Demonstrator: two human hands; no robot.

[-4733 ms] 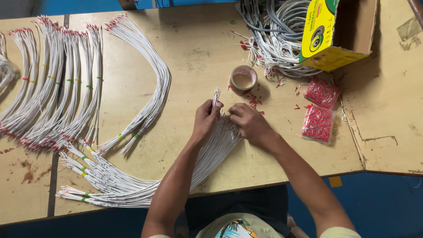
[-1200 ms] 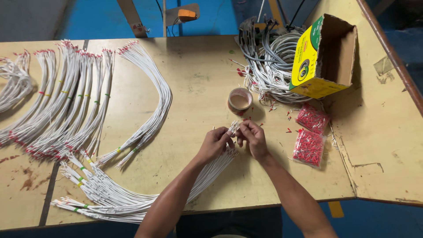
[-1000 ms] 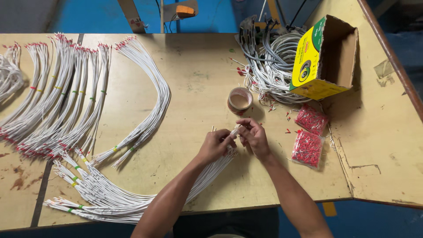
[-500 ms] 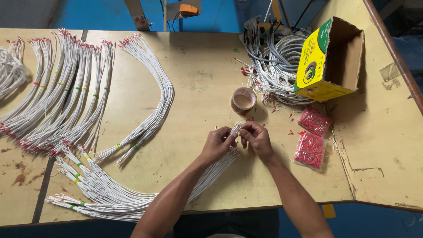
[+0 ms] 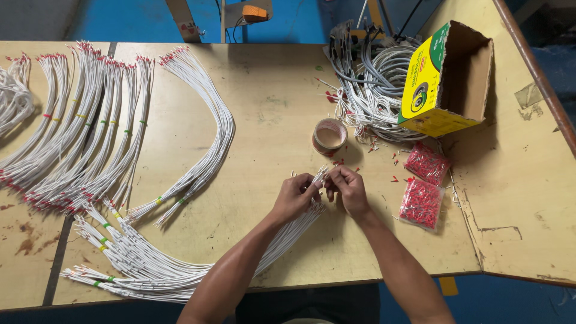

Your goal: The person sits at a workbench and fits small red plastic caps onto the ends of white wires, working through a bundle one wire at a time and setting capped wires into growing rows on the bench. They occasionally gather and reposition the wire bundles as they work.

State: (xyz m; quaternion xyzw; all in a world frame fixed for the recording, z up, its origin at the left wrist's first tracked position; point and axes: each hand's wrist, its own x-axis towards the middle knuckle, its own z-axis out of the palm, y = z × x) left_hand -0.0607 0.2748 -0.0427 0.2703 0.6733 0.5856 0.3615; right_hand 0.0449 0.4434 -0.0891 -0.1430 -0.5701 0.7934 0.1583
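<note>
Left hand (image 5: 295, 195) closed around the upper end of a bundle of white wires (image 5: 282, 237), bare tips fanned just above the fingers. Right hand (image 5: 348, 187) pinched shut on those same tips, thumb and forefinger pressed to one wire end; whether a red ferrule sat between the fingertips, too small to tell. Judged as the fitting step: capping wire ends one by one. Next move likely to call for a fresh ferrule from the bags of red ferrules (image 5: 422, 201) lying just right of the right hand, with the left grip kept steady. Roll of tape (image 5: 329, 135) just beyond both hands; yellow cardboard box (image 5: 447, 78) and a coil of grey cable (image 5: 375, 81) farther beyond, to the right. Finished bundles (image 5: 129, 255) spread to the left. Bare tabletop (image 5: 264, 108) ahead and left of the hands, table edge (image 5: 336, 281) close beneath the forearms.
</note>
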